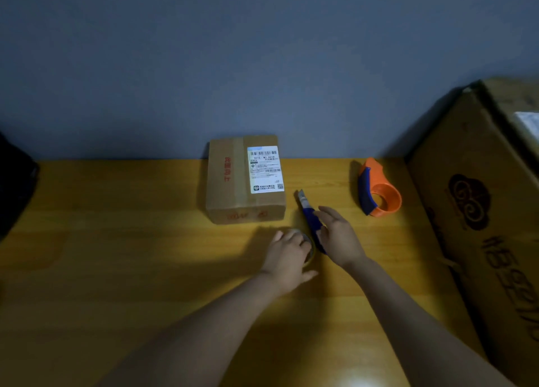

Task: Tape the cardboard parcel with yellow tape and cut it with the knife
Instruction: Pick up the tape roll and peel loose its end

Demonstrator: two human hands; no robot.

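Note:
A small cardboard parcel [245,179] with a white shipping label and a strip of tape along its top lies on the wooden table against the wall. Just in front of it my left hand [287,256] rests over a roll of yellow tape [309,252], fingers curled on it; most of the roll is hidden. A blue utility knife [309,213] lies on the table to the right of the parcel, its blade end pointing away from me. My right hand [338,236] lies against the knife's handle with fingers spread, not clearly gripping it.
An orange and blue tape dispenser [377,192] stands to the right on the table [116,270]. A large cardboard box [478,211] fills the right side. A dark object [14,182] sits at the left edge. The blue-grey wall is close behind.

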